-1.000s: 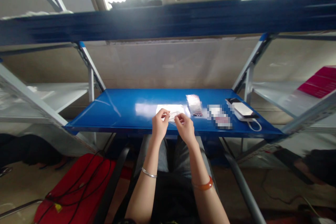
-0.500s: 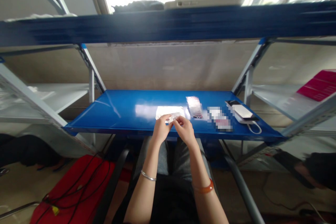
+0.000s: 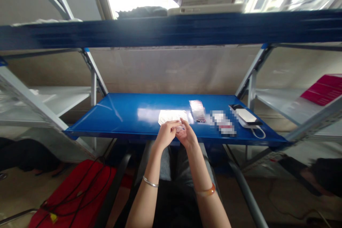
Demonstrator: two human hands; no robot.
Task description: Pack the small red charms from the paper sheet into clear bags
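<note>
Close together above the front edge of the blue table (image 3: 125,114) are my two hands. My left hand (image 3: 167,134) has its fingers bent over and meeting the right palm. Turned partly palm up, my right hand (image 3: 188,135) holds a small clear packet (image 3: 182,127) against its fingers, with the thumb raised along it. Most of the packet is hidden, and its contents are too small to tell. Just beyond the hands lies a crumpled white sheet or pouch (image 3: 171,115) on the table. A stack of clear packets with reddish edges (image 3: 197,110) is to its right.
A blurred-out item (image 3: 223,123) lies right of the stack. Beyond it sits a white device with a looped cable (image 3: 247,117), by a dark phone-like slab. A blue shelf beam (image 3: 171,30) crosses overhead. Red chair (image 3: 72,192) with black cables is at lower left.
My hands went from pinching the packet apart, to meeting at the fingertips, to the right palm turning upward under the left fingers. The camera tilted slightly up.
</note>
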